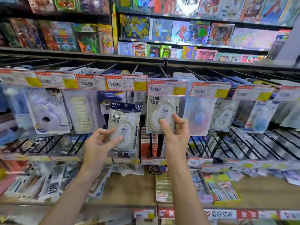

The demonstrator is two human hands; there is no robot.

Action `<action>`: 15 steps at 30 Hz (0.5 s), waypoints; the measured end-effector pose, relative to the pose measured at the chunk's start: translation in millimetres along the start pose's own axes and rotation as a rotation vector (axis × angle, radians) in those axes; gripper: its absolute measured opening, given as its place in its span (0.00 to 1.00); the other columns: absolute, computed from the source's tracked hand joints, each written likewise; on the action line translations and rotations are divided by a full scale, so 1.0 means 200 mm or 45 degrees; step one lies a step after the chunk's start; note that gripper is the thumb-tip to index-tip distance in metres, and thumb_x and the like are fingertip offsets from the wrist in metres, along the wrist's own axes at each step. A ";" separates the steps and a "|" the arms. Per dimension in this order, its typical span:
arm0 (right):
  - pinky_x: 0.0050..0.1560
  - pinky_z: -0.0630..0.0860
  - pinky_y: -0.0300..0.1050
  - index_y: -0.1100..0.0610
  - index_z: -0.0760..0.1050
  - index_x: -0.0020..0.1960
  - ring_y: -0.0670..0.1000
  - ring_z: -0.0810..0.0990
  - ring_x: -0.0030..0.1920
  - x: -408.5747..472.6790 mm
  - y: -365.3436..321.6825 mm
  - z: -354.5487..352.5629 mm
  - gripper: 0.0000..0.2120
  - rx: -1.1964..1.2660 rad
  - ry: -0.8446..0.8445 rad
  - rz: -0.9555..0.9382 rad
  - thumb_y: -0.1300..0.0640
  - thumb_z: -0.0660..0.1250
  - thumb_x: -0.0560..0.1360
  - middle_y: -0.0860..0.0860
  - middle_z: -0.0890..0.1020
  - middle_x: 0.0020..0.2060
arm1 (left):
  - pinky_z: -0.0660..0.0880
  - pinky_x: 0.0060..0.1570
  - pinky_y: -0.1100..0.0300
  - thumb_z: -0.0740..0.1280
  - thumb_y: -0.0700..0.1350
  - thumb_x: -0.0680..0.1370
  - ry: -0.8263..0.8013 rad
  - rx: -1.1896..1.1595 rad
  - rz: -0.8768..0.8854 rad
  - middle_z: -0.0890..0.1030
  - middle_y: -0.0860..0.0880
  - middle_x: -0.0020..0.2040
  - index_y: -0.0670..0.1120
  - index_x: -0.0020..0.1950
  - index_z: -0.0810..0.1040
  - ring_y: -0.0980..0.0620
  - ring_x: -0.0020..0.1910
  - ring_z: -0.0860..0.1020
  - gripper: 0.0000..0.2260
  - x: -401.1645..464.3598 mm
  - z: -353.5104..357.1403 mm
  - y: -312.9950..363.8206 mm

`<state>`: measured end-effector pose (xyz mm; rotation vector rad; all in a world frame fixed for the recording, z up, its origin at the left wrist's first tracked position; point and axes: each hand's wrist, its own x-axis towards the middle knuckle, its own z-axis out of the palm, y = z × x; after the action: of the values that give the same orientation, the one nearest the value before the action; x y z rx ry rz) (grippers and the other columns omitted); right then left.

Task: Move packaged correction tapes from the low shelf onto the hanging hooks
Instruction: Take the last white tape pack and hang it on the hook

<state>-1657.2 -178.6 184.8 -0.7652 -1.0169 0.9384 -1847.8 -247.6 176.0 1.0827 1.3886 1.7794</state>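
While both bare forearms reach up toward the hook rail, the left hand [99, 142] holds a packaged correction tape [124, 127] upright, its thumb curled over the lower front of the pack and its fingers behind. This pack, with a dark header card, sits below and left of the red-and-yellow price label [168, 88] that serves here as landmark. The right hand [176, 132] pinches a second packaged correction tape [162, 113] between thumb and forefinger at its lower right; this pack hangs directly beneath the price label, its top hidden behind it, so whether it is on the hook [163, 71] cannot be told. Further blister packs [224, 116] hang to the right of the label, and a purple-tinted tape pack [48, 114] hangs far to its left. Below the label, thin red boxes [149, 143] stand in a wire-divided tier. Lower still, the wooden low shelf [129, 187] carries loose packets on both sides, blurred beyond reading. Above the label, shelves of colourful toy boxes [194, 32] fill the background.
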 end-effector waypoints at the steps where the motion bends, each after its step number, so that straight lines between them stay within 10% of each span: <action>1: 0.70 0.71 0.49 0.49 0.76 0.54 0.43 0.77 0.64 -0.01 0.01 0.00 0.12 0.000 0.008 0.004 0.57 0.75 0.74 0.45 0.81 0.59 | 0.77 0.61 0.44 0.77 0.45 0.64 -0.003 0.003 0.003 0.85 0.43 0.53 0.43 0.48 0.80 0.43 0.54 0.83 0.15 0.00 0.00 0.00; 9: 0.63 0.70 0.40 0.49 0.77 0.53 0.37 0.78 0.60 -0.07 0.04 0.00 0.12 -0.045 0.048 0.004 0.58 0.76 0.74 0.42 0.82 0.56 | 0.78 0.57 0.52 0.77 0.37 0.69 -0.040 -0.061 0.046 0.84 0.40 0.53 0.44 0.47 0.79 0.38 0.56 0.82 0.10 0.07 -0.02 0.01; 15: 0.68 0.70 0.43 0.49 0.77 0.54 0.36 0.76 0.61 -0.04 0.03 -0.03 0.12 -0.086 0.041 -0.025 0.59 0.75 0.74 0.41 0.81 0.57 | 0.74 0.54 0.61 0.77 0.39 0.65 -0.050 -0.066 0.046 0.86 0.57 0.49 0.47 0.43 0.79 0.59 0.51 0.83 0.11 0.09 -0.02 0.07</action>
<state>-1654.3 -184.8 174.5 -0.8228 -1.0307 0.8755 -1859.7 -237.9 192.5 1.1161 1.3003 1.8003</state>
